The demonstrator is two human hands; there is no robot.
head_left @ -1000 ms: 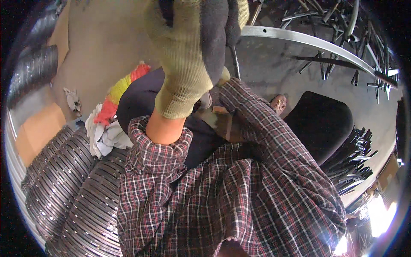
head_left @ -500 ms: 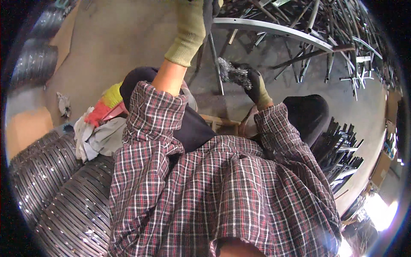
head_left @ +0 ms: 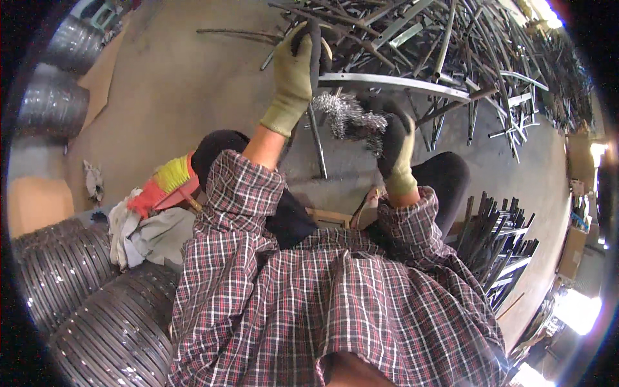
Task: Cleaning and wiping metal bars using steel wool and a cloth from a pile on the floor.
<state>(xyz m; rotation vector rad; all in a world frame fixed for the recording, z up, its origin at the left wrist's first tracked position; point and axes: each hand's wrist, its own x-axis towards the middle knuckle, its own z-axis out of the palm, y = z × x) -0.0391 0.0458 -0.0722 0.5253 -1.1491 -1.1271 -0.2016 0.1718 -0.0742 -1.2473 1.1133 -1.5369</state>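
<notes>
As my left hand (head_left: 295, 72) grips the metal bar (head_left: 400, 82), long axis pointing rightward, my right hand (head_left: 398, 145) clutches wire wool (head_left: 342, 115), now nearer the bar.

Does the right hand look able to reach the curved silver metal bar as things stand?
Likely yes: the gloved right hand holds the wire wool just below the curved silver metal bar in the picture, with nothing visible between; depth is hard to judge.
</notes>
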